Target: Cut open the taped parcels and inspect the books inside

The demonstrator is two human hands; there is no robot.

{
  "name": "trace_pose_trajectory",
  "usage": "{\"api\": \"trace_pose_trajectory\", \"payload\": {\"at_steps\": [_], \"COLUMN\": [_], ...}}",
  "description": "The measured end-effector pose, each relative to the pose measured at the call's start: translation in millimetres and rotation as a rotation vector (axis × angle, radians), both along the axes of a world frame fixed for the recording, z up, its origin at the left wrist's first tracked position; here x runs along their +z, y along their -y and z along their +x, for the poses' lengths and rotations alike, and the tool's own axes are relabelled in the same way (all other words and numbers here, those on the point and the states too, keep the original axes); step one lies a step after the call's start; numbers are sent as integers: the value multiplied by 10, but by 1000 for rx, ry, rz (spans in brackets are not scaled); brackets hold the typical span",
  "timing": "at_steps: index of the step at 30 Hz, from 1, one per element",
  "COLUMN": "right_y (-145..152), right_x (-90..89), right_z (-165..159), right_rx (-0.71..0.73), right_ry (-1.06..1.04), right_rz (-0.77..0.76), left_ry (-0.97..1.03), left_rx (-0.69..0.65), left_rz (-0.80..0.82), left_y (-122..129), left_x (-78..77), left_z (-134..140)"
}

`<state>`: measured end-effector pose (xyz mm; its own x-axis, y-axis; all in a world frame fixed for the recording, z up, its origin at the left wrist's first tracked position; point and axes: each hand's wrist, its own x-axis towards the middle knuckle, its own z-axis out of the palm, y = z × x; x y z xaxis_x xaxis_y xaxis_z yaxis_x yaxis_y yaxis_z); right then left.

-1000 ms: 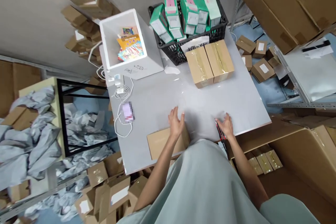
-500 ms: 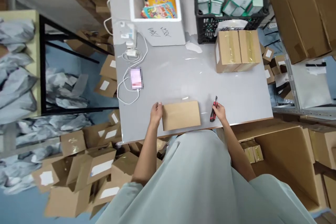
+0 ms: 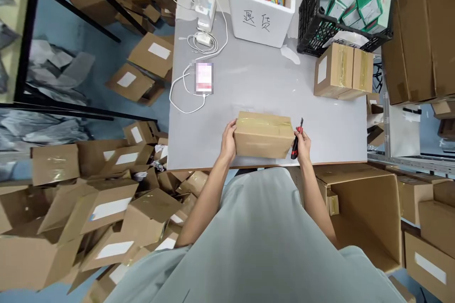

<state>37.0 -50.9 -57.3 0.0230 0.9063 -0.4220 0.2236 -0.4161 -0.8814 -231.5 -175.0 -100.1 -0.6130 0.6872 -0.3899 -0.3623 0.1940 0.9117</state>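
Observation:
A closed cardboard box with clear tape along its top lies near the front edge of the grey table. My left hand is pressed against the box's left end, fingers curved over its far corner. At the right end, my right hand is closed around a red and black box cutter, whose tip points away from me. The right fingers are close to the box; whether they touch it I cannot tell.
Two taped boxes stand at the right, before a black crate of green packages. A white bin holds booklets. A phone charges on a cable at the left. Opened cartons pile up left; a large open carton stands right.
The box has been tipped, so its taped face now shows on top. My right hand has come in with the box cutter, up to the box's right end. The camera view has shifted.

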Motion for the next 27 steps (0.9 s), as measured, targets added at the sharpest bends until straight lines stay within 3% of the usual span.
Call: {"api": "trace_pose_trajectory", "payload": {"at_steps": [4,11,20,27], "right_y": [148,242,5,-191], "right_x": [116,8,-10,139], "right_z": [35,239,261,315], "right_rx": [-11,61,144,317], "right_ry": [38,164,179,275], "right_rz": [91,144,235,313], "left_ry": [29,34,-14,-34], "left_rx": [37,-65,-176,-211], "left_rz": [102,105,148,145], "left_y": [180,309,273,240], "left_x": [93,29,-2,32], "left_z": [134,348,290,259]}}
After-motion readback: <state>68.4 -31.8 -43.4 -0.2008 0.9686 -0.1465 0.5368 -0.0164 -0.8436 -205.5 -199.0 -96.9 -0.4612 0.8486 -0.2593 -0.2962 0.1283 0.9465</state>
